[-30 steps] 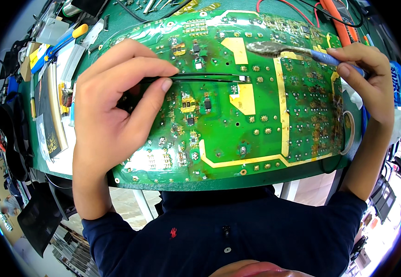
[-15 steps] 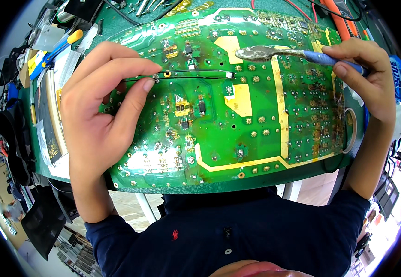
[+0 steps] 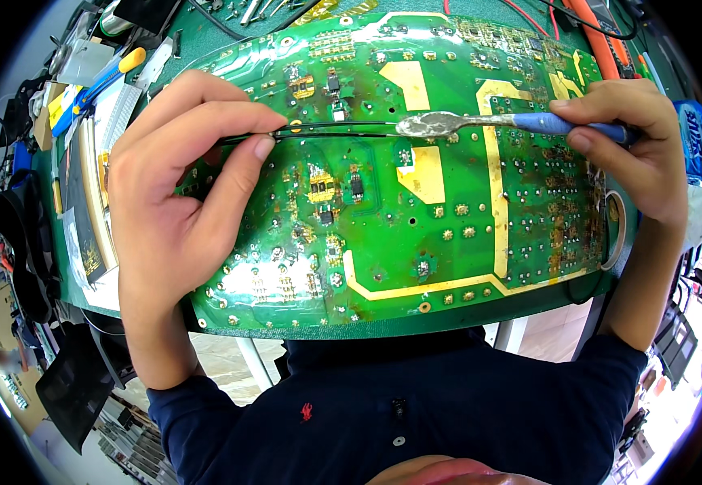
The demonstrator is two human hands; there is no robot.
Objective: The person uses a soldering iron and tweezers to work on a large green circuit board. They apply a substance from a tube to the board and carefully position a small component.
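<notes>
A large green circuit board point(image 3: 383, 242) with gold traces and many small parts lies in front of me. My left hand point(image 3: 169, 186) pinches slim black tweezers point(image 3: 343, 124) between thumb and fingers, above the board's left half. My right hand point(image 3: 638, 137) grips the blue handle of a small spatula point(image 3: 541, 122), whose flat metal blade is smeared with whitish-grey paste. The blade's end lies over the tweezers' tips and hides whatever is between them. Whether blade and tips touch, I cannot tell.
Left of the board lie a blue-and-yellow hand tool point(image 3: 100, 90) and papers. An orange tool point(image 3: 597, 32) and red wires point(image 3: 520, 14) are at the far right. A tape roll point(image 3: 616, 230) and a blue packet point(image 3: 698, 145) sit by my right arm.
My right hand has brought the spatula left and down, so its blade now covers the tweezers' tips, where a small white piece showed before. The left hand is nearly still.
</notes>
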